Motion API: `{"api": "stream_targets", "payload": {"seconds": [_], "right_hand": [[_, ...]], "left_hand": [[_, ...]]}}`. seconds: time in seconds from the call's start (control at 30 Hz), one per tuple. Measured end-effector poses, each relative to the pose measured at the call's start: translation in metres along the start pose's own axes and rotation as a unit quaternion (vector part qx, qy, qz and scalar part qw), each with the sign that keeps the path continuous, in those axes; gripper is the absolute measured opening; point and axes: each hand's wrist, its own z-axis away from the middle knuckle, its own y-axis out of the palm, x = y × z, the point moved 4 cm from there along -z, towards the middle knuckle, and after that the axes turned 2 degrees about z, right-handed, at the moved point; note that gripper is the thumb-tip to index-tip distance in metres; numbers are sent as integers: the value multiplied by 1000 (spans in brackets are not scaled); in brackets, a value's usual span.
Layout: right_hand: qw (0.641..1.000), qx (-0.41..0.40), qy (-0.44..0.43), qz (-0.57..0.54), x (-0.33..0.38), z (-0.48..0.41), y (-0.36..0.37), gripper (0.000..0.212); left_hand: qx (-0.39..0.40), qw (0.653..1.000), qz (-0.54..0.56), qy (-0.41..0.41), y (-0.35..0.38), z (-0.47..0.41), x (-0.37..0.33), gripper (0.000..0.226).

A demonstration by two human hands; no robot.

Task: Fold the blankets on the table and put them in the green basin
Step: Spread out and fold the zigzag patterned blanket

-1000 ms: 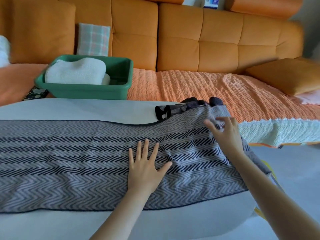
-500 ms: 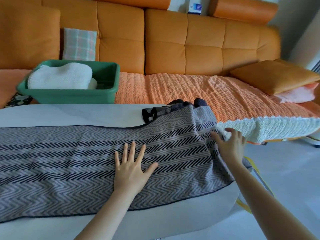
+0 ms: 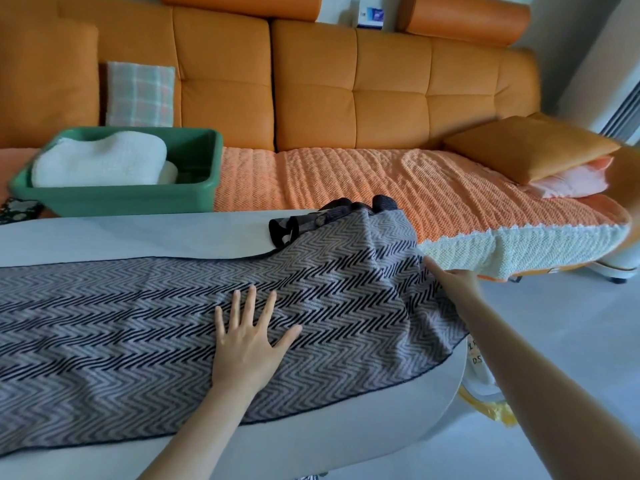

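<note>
1. Blanket [image 3: 138, 323], grey with black zigzag stripes, lies spread lengthwise across the white table [image 3: 121, 237]. Its right end drapes over the table's rounded end.
2. Left hand [image 3: 249, 344] rests palm-down on the blanket, right of its middle. Fingers are straight and spread, thumb out, grasping nothing.
3. Right hand [image 3: 453, 282] is at the draped right end, touching the edge of the cloth. It is blurred and its fingers are partly hidden by the fabric, so whether they grasp the cloth cannot be told.
4. The blanket's far edge humps over a dark strapped object [image 3: 287, 230] lying on the table. Only part of it pokes out.
5. Green basin [image 3: 121, 204] sits on the sofa seat beyond the table's far left side. It holds a folded white blanket [image 3: 100, 164] that rises above the rim.
6. Sofa [image 3: 346, 91] is orange, its seat under an orange textured cover [image 3: 346, 181] with a white front edge.
7. A plaid cushion [image 3: 140, 95] stands against the backrest behind the basin. An orange cushion [image 3: 526, 148] lies on a pink one at the sofa's right end.
</note>
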Motion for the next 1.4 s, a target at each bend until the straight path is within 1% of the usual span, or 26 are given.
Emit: {"api": "stream_targets", "payload": {"seconds": [0.1,0.17,0.2,0.27,0.3,0.33,0.43,0.5,0.57,0.63,0.67,0.7,0.77,0.8,0.83,0.87,0.9,0.97,1.03,1.07,1.13,1.2,1.23,1.27,1.33,1.4], "right_hand": [[999,28,31,30,6,-8,10,69],[996,31,26,77,15,-10,16,69],[997,26,6,73,21,-10,18,64],[999,24,-37,6,31,-7,25,43],[998,8,-49,-33,35,-4,26,32],[996,-22,-60,-59,37,-4,25,27],[980,-137,-135,-43,60,13,11,24],[962,-181,-203,1,86,30,6,16],[947,-166,-276,14,119,57,13,11],[936,-110,-331,48,141,88,36,13],[929,-85,-351,85,146,103,52,15],[919,-59,-368,131,146,116,70,18],[890,29,-400,216,133,146,108,25],[876,84,-409,242,123,160,124,30],[867,138,-408,251,111,172,135,35],[863,172,-407,247,99,181,141,37],[859,175,-417,238,91,187,142,37],[865,115,-451,185,90,187,127,31],[891,32,-437,121,95,168,103,27],[908,-13,-408,99,97,151,92,29],[947,-75,-304,75,96,109,69,46],[980,-72,-175,63,88,73,56,63],[987,-66,-135,50,84,61,53,65],[991,-62,-114,16,82,55,51,60],[989,-75,-122,-47,87,56,50,40],[977,-122,-172,-30,100,68,48,26]], "left_hand": [[-2,1000,-1,3,0,1,0,89],[-7,1000,8,7,0,1,0,89],[-14,1000,18,7,0,1,0,89],[-18,1000,25,7,0,1,0,88],[-15,1000,18,6,0,0,0,88],[-13,1000,11,6,0,1,0,88],[-14,1000,10,3,0,1,0,89],[-10,1000,14,1,1,0,0,91],[2,1000,29,1,1,-2,2,93],[1,996,90,1,-3,-4,4,100],[-6,987,161,-1,-8,-4,5,102],[-12,960,279,-23,-15,-3,8,95],[-15,856,510,-89,-32,-1,12,63],[-37,818,565,-103,-42,-1,16,54],[-57,811,573,-104,-50,-1,20,49],[-68,815,567,-94,-55,-2,24,48],[-71,822,559,-80,-56,-1,27,47],[-71,848,523,-42,-58,0,32,46],[-78,881,467,16,-54,5,29,46],[-73,895,438,49,-51,8,25,46],[-46,919,377,107,-42,14,12,48],[2,939,304,160,-34,20,-5,49],[35,948,262,178,-29,22,-12,49],[66,954,220,191,-25,24,-18,49],[109,962,162,190,-18,22,-21,48],[115,960,186,175,-19,19,-20,47]]}}
